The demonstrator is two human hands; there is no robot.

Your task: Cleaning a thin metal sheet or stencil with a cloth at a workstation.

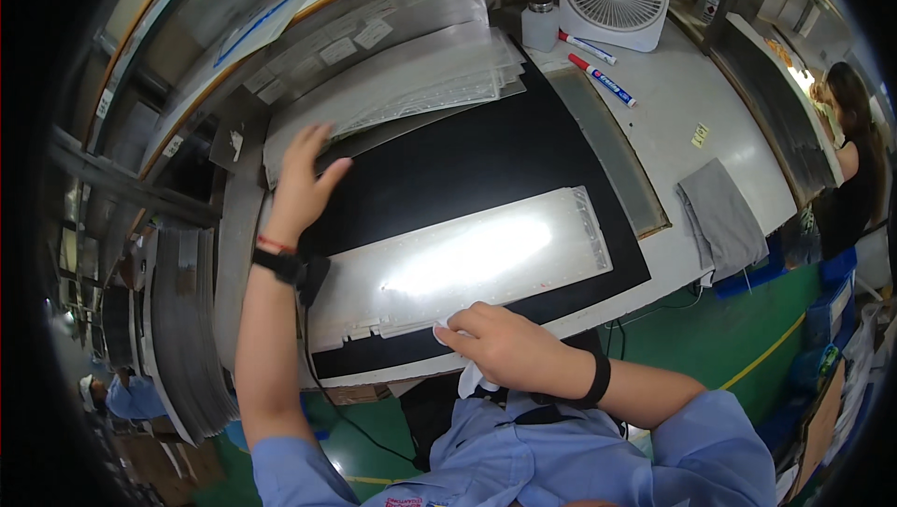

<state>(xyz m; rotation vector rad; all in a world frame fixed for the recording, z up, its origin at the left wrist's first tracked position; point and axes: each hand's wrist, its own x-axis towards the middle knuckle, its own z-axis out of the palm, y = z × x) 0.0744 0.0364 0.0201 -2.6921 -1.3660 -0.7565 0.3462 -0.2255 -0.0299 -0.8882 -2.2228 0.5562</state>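
Observation:
A long, shiny, silvery sheet [364, 287] lies on a black mat [467, 147] in front of me, light glaring off its middle. My right hand [509, 348] is closed around a crumpled white cloth [474, 383] at the sheet's near edge. Holding nothing, my left hand [301, 185] is raised over the mat's left side, thumb and fingers apart. Just beyond its fingertips is a stack of translucent sheets [430, 82] at the back of the mat. Whether the fingers touch that stack I cannot tell.
At the back right stand a white fan [617, 2] and a bottle [540, 26], with two red-capped markers [603, 79] nearby. A grey cloth [721, 217] hangs over the table's right edge. Stacked plates [182, 320] stand at the left. Another person [846, 142] is at the far right.

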